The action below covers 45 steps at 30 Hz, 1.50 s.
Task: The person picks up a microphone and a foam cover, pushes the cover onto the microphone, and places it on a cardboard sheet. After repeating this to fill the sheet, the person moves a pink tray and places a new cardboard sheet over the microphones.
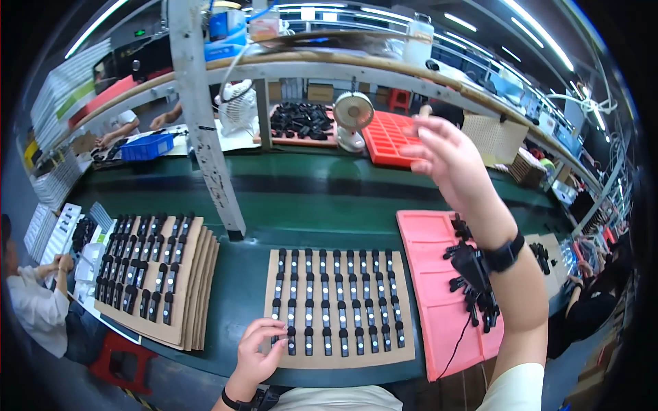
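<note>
Rows of small black microphones [325, 316], each with a rounded foam-like top and a pale round spot on its body, lie on a brown cardboard sheet [381, 361] in front of me. At the sheet's near left corner, my left hand [258, 351] has its thumb and fingers around the end microphone of the nearest row; the fingers partly hide it. My right hand [445, 159] is raised above the far side of the bench, fingers spread and nothing visible in them. Below that forearm, a pink tray [439, 332] holds loose black pieces [473, 291] and a thin cable.
Stacked cardboard sheets [194, 301] with more microphones stand left on the green bench [240, 274]. A metal post [205, 130] rises beyond them to a shelf. Farther back are a fan [353, 113], a red compartment tray [387, 140] and a blue bin [147, 147]. People work at both sides.
</note>
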Tool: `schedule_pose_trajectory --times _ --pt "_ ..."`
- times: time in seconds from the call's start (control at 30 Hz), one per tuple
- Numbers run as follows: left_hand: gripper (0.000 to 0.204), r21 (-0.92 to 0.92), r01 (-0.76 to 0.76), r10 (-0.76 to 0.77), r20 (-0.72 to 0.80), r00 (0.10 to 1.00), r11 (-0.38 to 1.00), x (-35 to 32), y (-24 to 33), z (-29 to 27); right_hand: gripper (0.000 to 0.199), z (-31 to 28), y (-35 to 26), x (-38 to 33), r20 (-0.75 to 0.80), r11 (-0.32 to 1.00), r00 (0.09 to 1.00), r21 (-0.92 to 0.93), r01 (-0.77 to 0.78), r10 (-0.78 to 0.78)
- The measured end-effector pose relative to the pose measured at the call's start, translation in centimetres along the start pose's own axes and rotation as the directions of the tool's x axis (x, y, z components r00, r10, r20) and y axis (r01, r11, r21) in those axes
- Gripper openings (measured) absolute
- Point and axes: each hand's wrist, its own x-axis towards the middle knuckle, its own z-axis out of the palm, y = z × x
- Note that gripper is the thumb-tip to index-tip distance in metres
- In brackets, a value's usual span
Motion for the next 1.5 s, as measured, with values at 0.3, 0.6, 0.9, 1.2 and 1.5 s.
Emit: schedule_pose_trajectory --times 0.3,0.6,0.9,1.2,1.5 --pt "0.015 0.009 0.049 -0.048 -0.139 0.989 0.999 -1.5 -1.8 -3.6 0.045 3.3 -6.0 13.9 -0.27 0.935 0.962 0.348 0.064 0.035" --pt "0.014 -0.019 0.041 -0.043 -0.165 0.985 0.999 -0.9 -2.7 -4.4 0.031 2.1 -7.9 17.8 -0.292 0.938 0.956 0.341 0.066 0.039" --pt "0.012 -0.06 0.0 -0.006 -0.106 0.994 0.998 0.3 -1.3 -3.0 0.026 -1.1 -8.9 3.5 -0.253 0.937 0.92 0.105 0.334 -0.299" --pt "0.006 -0.005 -0.049 0.048 -0.093 0.995 0.999 1.8 -1.1 -2.5 0.042 -7.0 -0.1 -14.9 -0.365 0.929 0.913 0.242 0.281 -0.181" --pt "0.043 -0.869 0.493 -0.388 0.44 0.81 0.043 4.2 -1.3 -3.7 0.038 -6.4 9.7 -17.7 -0.281 0.984 0.946 0.11 -0.137 0.164"
